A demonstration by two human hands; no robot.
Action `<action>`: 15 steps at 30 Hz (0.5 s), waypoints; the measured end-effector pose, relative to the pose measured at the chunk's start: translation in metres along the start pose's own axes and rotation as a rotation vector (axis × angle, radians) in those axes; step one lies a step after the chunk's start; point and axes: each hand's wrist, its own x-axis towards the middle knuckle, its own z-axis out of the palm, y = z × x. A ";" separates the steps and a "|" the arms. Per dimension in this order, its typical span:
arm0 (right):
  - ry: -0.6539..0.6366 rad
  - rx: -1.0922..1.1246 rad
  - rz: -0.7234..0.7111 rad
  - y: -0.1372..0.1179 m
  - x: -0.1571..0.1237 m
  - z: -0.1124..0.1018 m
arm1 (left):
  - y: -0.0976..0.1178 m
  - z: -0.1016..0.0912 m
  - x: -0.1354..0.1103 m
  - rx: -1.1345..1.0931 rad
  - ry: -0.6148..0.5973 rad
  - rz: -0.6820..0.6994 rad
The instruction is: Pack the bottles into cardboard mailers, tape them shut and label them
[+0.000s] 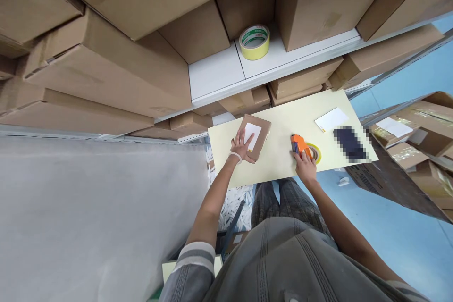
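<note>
Left hand [242,147] fingers spread, right hand [306,167] curled

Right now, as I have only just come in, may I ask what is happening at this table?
A person's left hand rests, fingers spread, on a small cardboard box with a white label. The right hand grips an orange tape dispenser with a yellow tape roll. Both hands are over the pale table.

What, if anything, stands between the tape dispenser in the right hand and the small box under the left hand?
Nothing visible stands between the tape dispenser and the box; the left hand only covers part of the box's top.
</note>
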 end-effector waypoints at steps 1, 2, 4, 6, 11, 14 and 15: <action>0.006 -0.006 0.021 -0.002 0.000 0.001 | 0.000 0.000 0.000 -0.005 -0.001 0.002; 0.006 -0.008 0.036 -0.003 0.000 0.000 | -0.001 0.000 0.000 -0.009 -0.001 0.005; 0.001 -0.004 0.055 -0.005 0.001 -0.005 | -0.001 0.000 0.000 -0.019 0.001 0.011; 0.022 0.007 0.066 -0.009 0.000 -0.013 | -0.001 -0.001 -0.001 -0.031 -0.001 0.019; 0.080 0.237 0.035 -0.047 0.003 -0.028 | 0.000 -0.005 -0.002 -0.061 -0.014 0.030; -0.045 0.558 0.060 -0.091 0.023 -0.025 | 0.000 -0.008 -0.004 -0.080 -0.022 0.025; -0.082 0.663 0.107 -0.105 0.033 -0.022 | 0.000 -0.009 -0.004 -0.088 -0.021 0.028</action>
